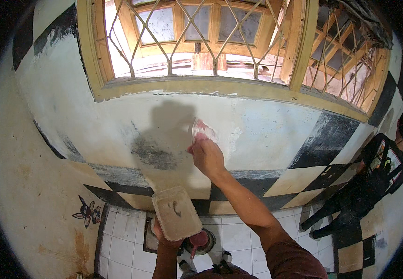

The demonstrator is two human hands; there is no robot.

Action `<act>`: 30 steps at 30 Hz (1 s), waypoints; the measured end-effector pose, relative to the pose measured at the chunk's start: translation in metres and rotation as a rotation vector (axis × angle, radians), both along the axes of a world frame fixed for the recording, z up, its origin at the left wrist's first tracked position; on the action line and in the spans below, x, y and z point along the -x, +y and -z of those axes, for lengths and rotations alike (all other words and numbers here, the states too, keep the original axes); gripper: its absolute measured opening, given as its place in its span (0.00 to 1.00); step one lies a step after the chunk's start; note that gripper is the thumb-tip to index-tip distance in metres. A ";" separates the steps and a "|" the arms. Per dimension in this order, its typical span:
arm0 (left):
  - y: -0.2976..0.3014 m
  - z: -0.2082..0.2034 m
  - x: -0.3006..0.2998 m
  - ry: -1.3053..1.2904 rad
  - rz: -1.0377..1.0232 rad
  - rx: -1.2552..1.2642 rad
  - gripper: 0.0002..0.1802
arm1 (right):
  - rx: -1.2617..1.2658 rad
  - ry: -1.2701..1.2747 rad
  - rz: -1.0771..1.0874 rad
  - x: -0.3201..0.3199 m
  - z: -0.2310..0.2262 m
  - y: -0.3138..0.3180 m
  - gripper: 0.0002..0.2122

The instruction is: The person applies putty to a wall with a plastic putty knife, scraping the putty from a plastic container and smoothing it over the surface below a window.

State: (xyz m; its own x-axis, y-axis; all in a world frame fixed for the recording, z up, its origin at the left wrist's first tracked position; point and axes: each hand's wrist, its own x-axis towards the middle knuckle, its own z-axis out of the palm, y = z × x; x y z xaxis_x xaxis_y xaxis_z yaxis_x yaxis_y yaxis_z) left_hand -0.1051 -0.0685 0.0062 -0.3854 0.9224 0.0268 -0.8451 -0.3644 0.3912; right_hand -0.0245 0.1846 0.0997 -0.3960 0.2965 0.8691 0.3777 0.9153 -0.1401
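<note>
My right hand [209, 157] is closed on a putty scraper [202, 129], its reddish blade smeared with white. The blade lies at the white wall [262, 123] below the window, beside a patch of fresh-looking white smears. Lower and to the left, my left hand [163, 235] grips a shallow rectangular tray [177, 214] from underneath, with its fingers mostly hidden. The tray's inside looks grey-beige with a small dark mark in the middle. Worn black squares [155, 153] show through the white on the wall.
Above is a yellow wooden window frame [201, 86] with a metal grille. A round container with a red dipper [199, 239] stands on the white tiled floor [234, 236] near my feet. At the right, another person [368, 186] in dark clothes stands by the wall.
</note>
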 end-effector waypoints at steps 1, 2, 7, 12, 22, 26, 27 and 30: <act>0.001 0.000 0.000 0.014 0.007 0.009 0.32 | 0.014 -0.020 -0.037 -0.007 -0.007 -0.009 0.06; 0.002 0.002 0.001 0.014 0.009 0.009 0.32 | 0.015 -0.020 -0.034 -0.018 -0.008 -0.006 0.06; 0.006 0.029 -0.004 0.273 -0.026 0.063 0.30 | -0.381 -0.218 0.137 -0.116 -0.034 0.044 0.07; 0.019 0.011 -0.028 0.148 0.026 0.066 0.31 | -0.302 -0.667 0.205 -0.166 -0.012 0.069 0.08; 0.055 0.034 -0.047 0.942 -0.012 0.271 0.33 | -0.188 -0.641 0.390 -0.223 -0.010 0.083 0.08; 0.054 0.044 -0.050 -0.049 0.167 -0.080 0.36 | -0.328 -0.510 0.212 -0.232 -0.002 0.060 0.09; 0.053 0.039 -0.053 0.674 -0.021 0.104 0.37 | -0.347 -0.469 0.281 -0.240 -0.010 0.064 0.08; 0.061 0.012 -0.070 1.402 -0.222 0.294 0.38 | -0.355 -0.349 0.426 -0.271 -0.039 0.086 0.08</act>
State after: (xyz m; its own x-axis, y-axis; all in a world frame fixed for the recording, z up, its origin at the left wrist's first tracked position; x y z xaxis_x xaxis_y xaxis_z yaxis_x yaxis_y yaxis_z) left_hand -0.0355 -0.0075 -0.0058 -0.3348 0.8869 0.3184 0.3508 -0.1963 0.9156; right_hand 0.2460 0.2709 0.1386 -0.5836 0.2081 0.7849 0.6860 0.6437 0.3393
